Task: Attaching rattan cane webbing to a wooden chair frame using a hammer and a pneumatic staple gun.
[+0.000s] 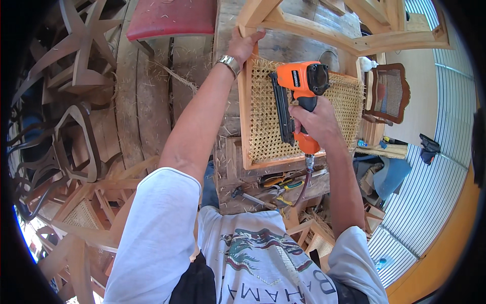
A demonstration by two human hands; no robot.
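Note:
An orange and black pneumatic staple gun (298, 78) is gripped by my right hand (320, 121), fingers wrapped round its handle. A dark air hose (306, 185) runs down from its lower end. The gun is over the woven cane panel (263, 109) of a wooden chair frame (245, 126); whether its nose touches the cane cannot be made out. At the frame's far left corner my left hand (244, 44) is closed round the wood, and a metal watch (229, 65) is on that wrist. Cane ends stick up along the panel's edges.
Hand tools (283, 186), including pliers and a hammer, lie on the workbench (228, 195) near my body. A red padded seat (172, 17) stands at the far left. Bare chair frames (81, 45) are stacked to the left. A cane-backed chair part (390, 93) is at the right.

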